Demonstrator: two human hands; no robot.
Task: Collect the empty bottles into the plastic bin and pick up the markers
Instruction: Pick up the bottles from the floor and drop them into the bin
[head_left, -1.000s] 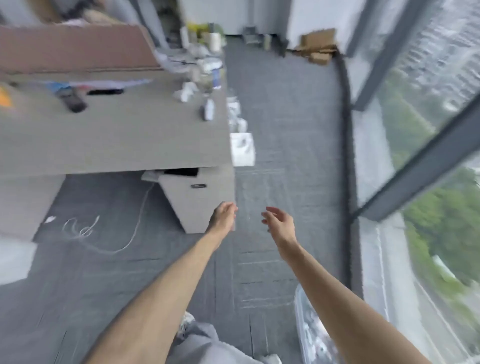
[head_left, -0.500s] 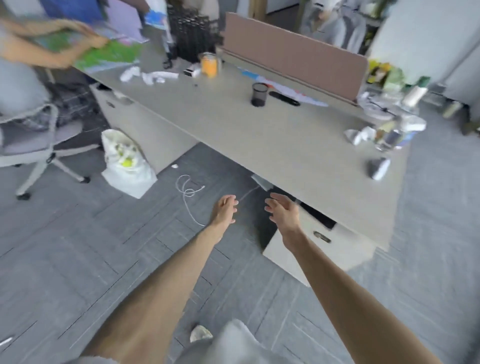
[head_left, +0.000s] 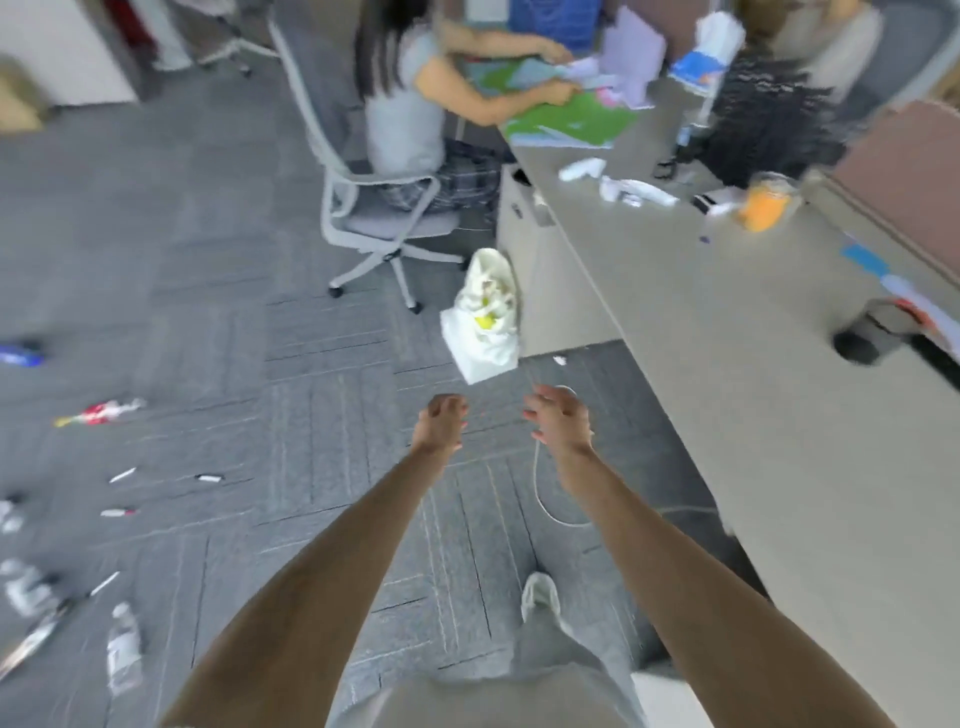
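Both hands empty, fingers loosely curled: left hand (head_left: 440, 422), right hand (head_left: 560, 419). Markers (head_left: 209, 477) and bottle (head_left: 123, 647) lie left of them on carpet (head_left: 218, 291).

blurred bottles (head_left: 123, 649), markers (head_left: 121, 475) indistinct

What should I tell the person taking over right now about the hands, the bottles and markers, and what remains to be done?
Left hand: empty, fingers loosely curled, held out over the carpet.
Right hand: empty, fingers spread, beside the desk.
Bottles: one clear plastic bottle lies on the carpet at lower left; blurred clutter at the far left edge may include more.
Markers: several lie scattered on the carpet at left, such as one white marker and one dark-capped marker.
Plastic bin: not in view.
Done: nothing that shows here.
Left: find the bin, gather the bottles, pick up the markers.
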